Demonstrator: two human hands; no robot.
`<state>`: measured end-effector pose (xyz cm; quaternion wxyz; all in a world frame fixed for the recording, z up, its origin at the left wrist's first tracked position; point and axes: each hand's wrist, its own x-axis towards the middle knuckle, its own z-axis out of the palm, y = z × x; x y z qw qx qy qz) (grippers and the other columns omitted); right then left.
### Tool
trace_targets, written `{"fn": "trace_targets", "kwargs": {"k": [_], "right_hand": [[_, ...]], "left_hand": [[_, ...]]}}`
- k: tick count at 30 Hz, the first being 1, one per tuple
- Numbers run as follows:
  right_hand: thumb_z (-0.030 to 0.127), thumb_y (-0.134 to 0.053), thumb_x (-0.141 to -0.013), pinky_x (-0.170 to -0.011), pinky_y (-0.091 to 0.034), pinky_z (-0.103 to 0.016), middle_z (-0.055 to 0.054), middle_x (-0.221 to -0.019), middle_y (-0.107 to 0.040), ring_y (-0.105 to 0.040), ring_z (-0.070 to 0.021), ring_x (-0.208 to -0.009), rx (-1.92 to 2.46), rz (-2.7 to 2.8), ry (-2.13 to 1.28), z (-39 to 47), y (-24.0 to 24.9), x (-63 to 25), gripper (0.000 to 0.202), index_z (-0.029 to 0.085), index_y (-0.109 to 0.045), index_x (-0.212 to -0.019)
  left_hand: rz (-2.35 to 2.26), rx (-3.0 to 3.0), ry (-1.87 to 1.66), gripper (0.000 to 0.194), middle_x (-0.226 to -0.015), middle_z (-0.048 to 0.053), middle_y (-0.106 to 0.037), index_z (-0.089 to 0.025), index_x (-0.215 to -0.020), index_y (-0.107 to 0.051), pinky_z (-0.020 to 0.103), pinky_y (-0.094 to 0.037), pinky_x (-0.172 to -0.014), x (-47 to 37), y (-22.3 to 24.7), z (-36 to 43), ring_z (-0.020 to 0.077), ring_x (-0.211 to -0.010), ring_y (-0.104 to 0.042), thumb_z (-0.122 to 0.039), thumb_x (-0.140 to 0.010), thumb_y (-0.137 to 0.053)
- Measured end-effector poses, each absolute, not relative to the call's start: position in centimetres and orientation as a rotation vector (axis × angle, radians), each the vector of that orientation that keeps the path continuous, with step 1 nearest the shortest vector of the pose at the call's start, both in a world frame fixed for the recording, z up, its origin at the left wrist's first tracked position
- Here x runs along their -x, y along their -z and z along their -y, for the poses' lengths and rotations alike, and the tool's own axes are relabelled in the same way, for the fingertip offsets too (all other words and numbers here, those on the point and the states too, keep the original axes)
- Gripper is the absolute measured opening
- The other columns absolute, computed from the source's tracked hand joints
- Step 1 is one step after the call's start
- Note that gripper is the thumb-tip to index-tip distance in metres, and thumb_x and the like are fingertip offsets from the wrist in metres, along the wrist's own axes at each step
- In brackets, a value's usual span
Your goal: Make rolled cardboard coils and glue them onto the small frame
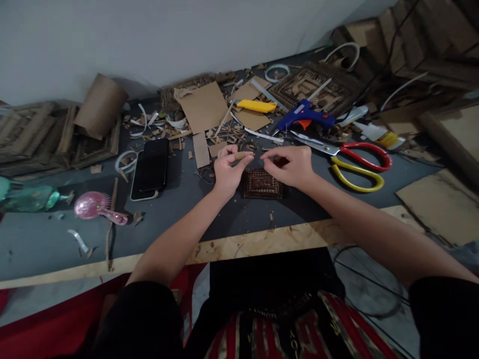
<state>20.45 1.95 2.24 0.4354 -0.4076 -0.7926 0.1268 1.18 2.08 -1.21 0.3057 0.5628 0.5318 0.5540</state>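
Note:
My left hand (228, 172) is closed in a pinch, a small brown cardboard piece (239, 156) between its thumb and fingers. A little to the right, my right hand (290, 164) has its thumb and fingertips pressed together; whatever they may hold is too small to make out. The two hands are apart, with a narrow gap between their fingertips. Just below that gap lies a small dark brown rectangular piece (263, 183) with a patterned, ridged border, flat on the grey table (209, 214).
Behind the hands lie cardboard scraps, a yellow cutter (256, 105) and a blue glue gun (305, 117). Scissors (359, 154) with red and yellow handles sit by my right forearm. Phones (150, 167), a pink hairbrush (98, 206) and a green bottle (32, 196) are at left.

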Motion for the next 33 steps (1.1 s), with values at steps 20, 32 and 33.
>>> {"fn": "trace_targets", "kwargs": {"k": [20, 32, 33], "right_hand": [[0.041, -0.059, -0.093, -0.052, -0.042, -0.023, -0.001, -0.067, -0.072, -0.056, -0.0096, -0.051, 0.881, 1.842, -0.338, -2.4, -2.7, -21.3, 0.028, 0.02, -0.078, -0.09], [0.032, -0.053, -0.096, -0.051, -0.039, -0.02, 0.003, -0.057, -0.067, -0.056, -0.0068, -0.048, 0.764, 2.109, -0.123, -2.2, -1.2, -20.6, 0.029, 0.023, -0.08, -0.102], [0.031, -0.054, -0.096, -0.05, -0.038, -0.021, 0.003, -0.056, -0.066, -0.055, -0.0066, -0.047, 0.76, 2.104, -0.113, -2.2, -1.3, -20.7, 0.029, 0.023, -0.08, -0.103]], "left_hand": [[-1.354, -1.467, -1.503, 0.022, -0.093, 0.002, -0.059, -0.033, -0.084, -0.081, 0.039, -0.044, -0.099, -1.2, 1.6, -2.4, 0.0202, -0.1, -0.055, -0.051, -0.071, -0.085], [-1.283, -1.471, -1.441, 0.019, -0.092, 0.002, -0.059, -0.032, -0.083, -0.081, 0.038, -0.047, -0.096, -0.9, 1.4, -2.5, 0.0186, -0.097, -0.057, -0.045, -0.071, -0.087], [-1.292, -1.487, -1.428, 0.018, -0.093, 0.002, -0.059, -0.032, -0.084, -0.081, 0.038, -0.047, -0.098, -0.9, 1.4, -2.5, 0.0187, -0.097, -0.057, -0.044, -0.072, -0.087]]}}
